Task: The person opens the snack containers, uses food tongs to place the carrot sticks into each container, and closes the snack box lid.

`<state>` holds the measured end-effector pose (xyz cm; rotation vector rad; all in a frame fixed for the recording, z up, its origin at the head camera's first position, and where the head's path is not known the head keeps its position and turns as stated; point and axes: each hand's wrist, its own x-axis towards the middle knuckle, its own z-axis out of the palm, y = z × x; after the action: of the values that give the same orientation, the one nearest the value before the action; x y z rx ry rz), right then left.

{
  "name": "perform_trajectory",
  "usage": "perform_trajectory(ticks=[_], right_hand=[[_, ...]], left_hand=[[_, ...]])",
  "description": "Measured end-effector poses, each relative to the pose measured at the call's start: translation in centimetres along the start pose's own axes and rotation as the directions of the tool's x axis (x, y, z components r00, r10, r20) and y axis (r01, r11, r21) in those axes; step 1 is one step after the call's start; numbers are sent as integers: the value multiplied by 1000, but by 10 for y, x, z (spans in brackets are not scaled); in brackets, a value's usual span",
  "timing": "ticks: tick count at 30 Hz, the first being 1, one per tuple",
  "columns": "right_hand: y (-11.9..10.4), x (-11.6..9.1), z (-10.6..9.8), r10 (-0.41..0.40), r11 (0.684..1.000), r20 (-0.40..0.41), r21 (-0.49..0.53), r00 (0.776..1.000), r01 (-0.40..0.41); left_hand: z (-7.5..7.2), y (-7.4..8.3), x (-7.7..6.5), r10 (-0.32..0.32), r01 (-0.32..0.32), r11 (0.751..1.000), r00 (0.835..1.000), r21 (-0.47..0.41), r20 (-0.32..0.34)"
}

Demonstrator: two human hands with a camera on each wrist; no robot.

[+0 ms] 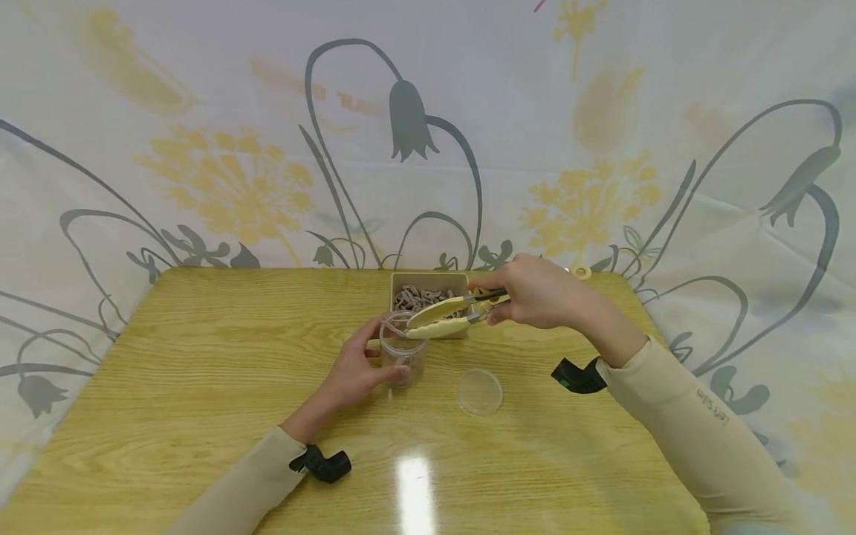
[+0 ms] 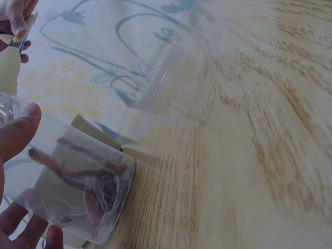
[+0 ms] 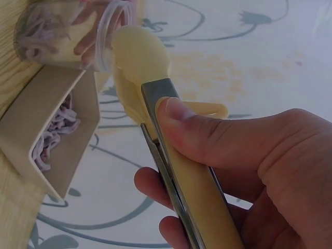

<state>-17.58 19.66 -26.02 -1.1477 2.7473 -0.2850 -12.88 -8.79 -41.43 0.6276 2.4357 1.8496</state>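
The beige right sleeve (image 1: 702, 438), nearest the camera, rises from the lower right corner of the head view. From its cuff the right hand (image 1: 542, 291) reaches leftward to just right of centre, knuckles uppermost and wrist slightly raised. It is clasped round yellow-and-metal tongs (image 1: 441, 316); in the right wrist view the thumb lies along one arm of the tongs, with fingers curled against the other. Their yellow scalloped tips stand over the mouth of a jar; what they hold, if anything, cannot be made out.

The left hand (image 1: 357, 368), coming up from the lower left, is clasped round that clear round jar (image 1: 404, 364) near the centre of the frame, the thumb on the near side and fingers on the far side. Through its wall, at lower left in the left wrist view, show twisted, wrinkled strips (image 2: 93, 202) of dull purplish brown. More such strips lie heaped in a beige rectangular box (image 1: 431, 281) just above and right of the jar. A round translucent lid (image 1: 480, 391) rests on the wood-grain table (image 1: 200, 386), right of lower centre.
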Motion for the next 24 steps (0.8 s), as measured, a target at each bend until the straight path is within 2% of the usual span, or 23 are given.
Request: perform_trajectory(ticks=[8,15,18,24], right_hand=[[1,-1,1,13,1000,2,22,1000,-13],[1,-1,3,23,1000,-17,10,1000,-23],[1,1,4,21,1000,-42,1,999,-21],[0,6,8,-19,1000,-88,1,996,20]], left_hand=[[0,1,0,-5,5,1000,1000,10,0],[3,-36,5,-5,5,1000,1000,20,-7],[2,-41,6,3,-3,1000,1000,26,-6],[1,-40,5,12,-12,999,1000,49,0]])
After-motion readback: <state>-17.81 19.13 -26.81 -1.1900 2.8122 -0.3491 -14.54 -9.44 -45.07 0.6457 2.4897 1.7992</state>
